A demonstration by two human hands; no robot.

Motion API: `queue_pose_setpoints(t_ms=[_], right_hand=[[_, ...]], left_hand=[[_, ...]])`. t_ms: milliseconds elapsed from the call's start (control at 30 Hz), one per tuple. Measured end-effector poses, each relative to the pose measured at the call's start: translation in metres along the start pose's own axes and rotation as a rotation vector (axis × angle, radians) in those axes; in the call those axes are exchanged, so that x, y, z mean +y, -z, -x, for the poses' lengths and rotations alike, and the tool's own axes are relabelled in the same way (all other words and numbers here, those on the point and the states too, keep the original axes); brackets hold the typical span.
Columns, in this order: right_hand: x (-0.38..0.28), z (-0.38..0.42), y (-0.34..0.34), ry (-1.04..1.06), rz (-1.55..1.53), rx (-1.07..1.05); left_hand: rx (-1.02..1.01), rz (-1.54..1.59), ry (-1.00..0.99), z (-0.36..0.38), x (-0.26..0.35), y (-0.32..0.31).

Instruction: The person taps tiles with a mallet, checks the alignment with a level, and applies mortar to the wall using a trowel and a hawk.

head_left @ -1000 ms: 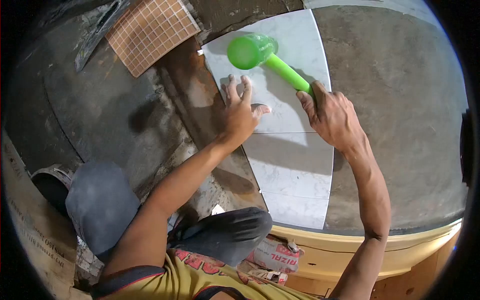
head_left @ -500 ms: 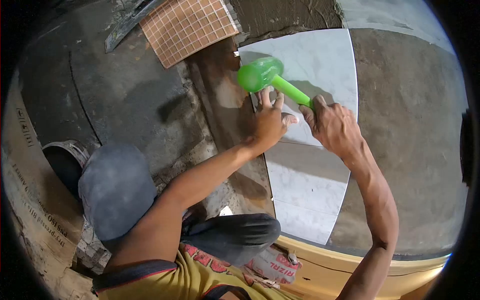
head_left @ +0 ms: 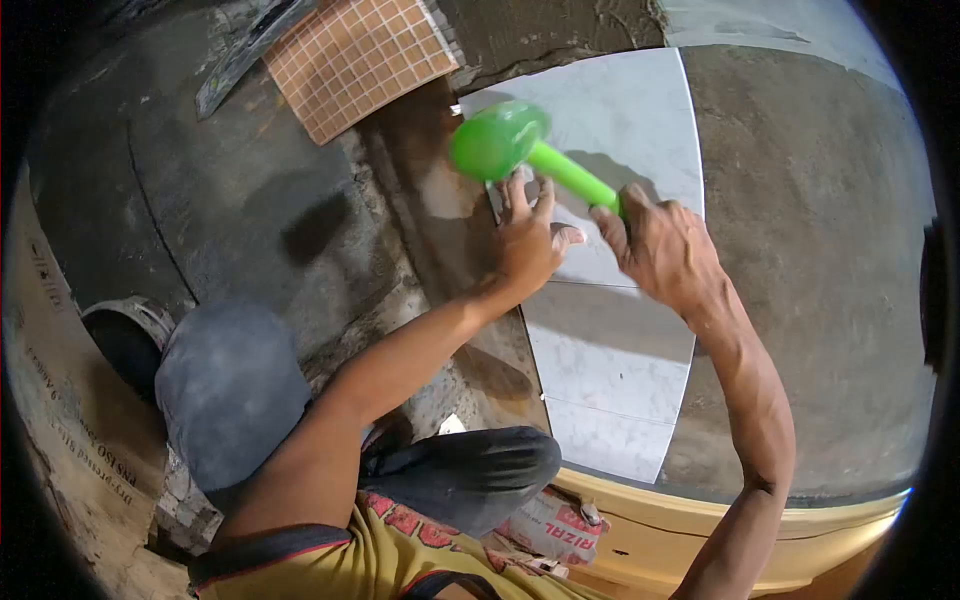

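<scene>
My right hand (head_left: 660,240) is wrapped round the handle of a bright green mallet (head_left: 500,140). Its head, slightly blurred, hangs above the left edge of a white tile (head_left: 622,110). Just below the mallet head, my left hand (head_left: 528,238) lies at the same edge of the tile, fingers apart and thumb stretched to the right. Its fingertips are partly hidden by the mallet. Toward my knee, more white tiles (head_left: 610,325) continue the row with thin joints between them.
Grey cement floor (head_left: 800,260) lies right of the tiles, wet mortar (head_left: 550,30) beyond them. A brown gridded tile (head_left: 365,65) rests at upper left near a long flat bar (head_left: 245,60). A bucket (head_left: 125,335), cardboard (head_left: 80,440) and a red-and-white bag (head_left: 555,530) are close to me.
The view has shifted slightly, so the tiles appear further left. The mallet head looks a little larger and more blurred, slightly raised over the tile edge. Both hands keep nearly the same pose.
</scene>
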State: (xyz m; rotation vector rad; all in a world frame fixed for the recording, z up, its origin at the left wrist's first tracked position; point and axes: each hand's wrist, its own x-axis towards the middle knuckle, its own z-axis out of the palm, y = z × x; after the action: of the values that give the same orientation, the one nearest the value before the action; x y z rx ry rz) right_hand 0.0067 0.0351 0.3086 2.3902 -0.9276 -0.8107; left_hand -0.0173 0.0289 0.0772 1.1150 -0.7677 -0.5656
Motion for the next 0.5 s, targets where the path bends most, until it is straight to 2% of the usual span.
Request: queue_pose_setpoints(t_ms=[33, 67, 100, 167, 233, 300, 400, 500], right_hand=[[0.001, 0.003, 0.004, 0.014, -0.003, -0.015], [0.009, 0.008, -0.003, 0.022, 0.03, 0.06], [0.021, 0.008, -0.008, -0.015, 0.05, 0.137], [0.033, 0.004, 0.001, -0.021, 0.036, 0.039], [0.061, 0.007, -0.024, 0.305, 0.174, 0.346], [0.054, 0.008, -0.014, 0.119, 0.097, 0.219], [0.043, 0.018, 0.007, -0.048, 0.034, 0.083], [0.022, 0.025, 0.042, -0.227, -0.058, -0.183]], left_hand=[[-0.006, -0.001, -0.02, -0.003, 0.001, 0.001], [-0.109, 0.004, 0.131, -0.002, 0.003, 0.001], [-0.068, -0.001, 0.086, -0.003, 0.006, 0.003], [0.003, -0.009, 0.006, -0.004, 0.005, 0.005], [0.001, -0.078, -0.006, -0.003, 0.003, 0.002], [0.093, -0.142, -0.1, -0.005, -0.011, -0.007], [0.014, -0.142, -0.04, -0.018, -0.032, 0.003], [0.003, -0.138, -0.135, -0.034, -0.057, 0.012]])
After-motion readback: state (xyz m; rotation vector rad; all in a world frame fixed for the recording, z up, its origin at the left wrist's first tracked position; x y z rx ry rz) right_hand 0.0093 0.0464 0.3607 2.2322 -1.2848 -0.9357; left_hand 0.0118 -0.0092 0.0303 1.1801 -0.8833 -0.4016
